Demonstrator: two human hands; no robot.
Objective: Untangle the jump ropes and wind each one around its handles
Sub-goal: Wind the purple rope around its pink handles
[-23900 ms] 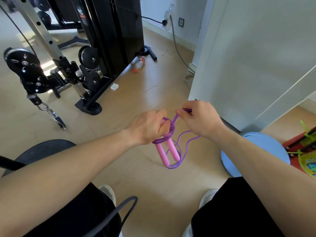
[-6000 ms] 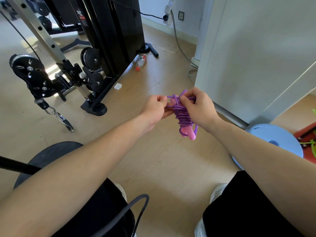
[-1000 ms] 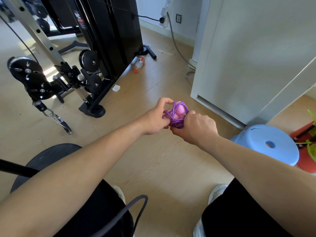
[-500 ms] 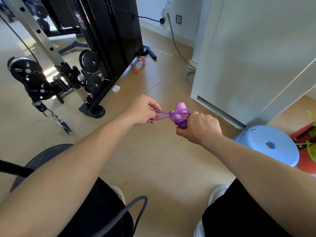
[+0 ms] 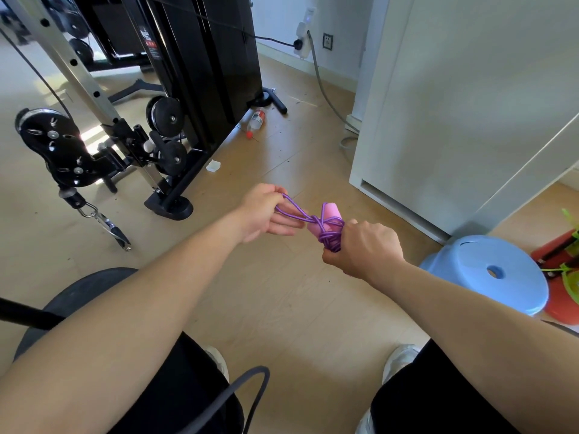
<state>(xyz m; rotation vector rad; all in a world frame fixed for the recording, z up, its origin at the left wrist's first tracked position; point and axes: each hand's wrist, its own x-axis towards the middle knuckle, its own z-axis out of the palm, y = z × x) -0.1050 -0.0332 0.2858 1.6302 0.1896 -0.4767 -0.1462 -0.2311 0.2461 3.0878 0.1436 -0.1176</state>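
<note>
A purple jump rope is wound in many turns around its two pink handles [image 5: 329, 216], whose top ends stick up above the coil [image 5: 329, 238]. My right hand [image 5: 363, 249] grips the wound bundle in a fist from the right. A short loop of purple rope [image 5: 294, 209] runs left from the bundle. My left hand [image 5: 266, 214] pinches the far end of that loop between thumb and forefinger, with the other fingers extended beneath it. A green jump rope [image 5: 564, 270] lies at the right edge on a red object.
A light blue plastic stool [image 5: 488, 274] stands right of my right hand. A white cabinet [image 5: 454, 120] rises behind it. A black cable machine [image 5: 175, 104] with pulleys stands at the left. A bottle [image 5: 256, 120] lies on the wooden floor. A black cable [image 5: 232, 399] crosses my lap.
My left hand has drawn the purple loop further out to the left, away from the bundle. My right hand has kept its grip on the wound handles and shifted slightly right and down.
</note>
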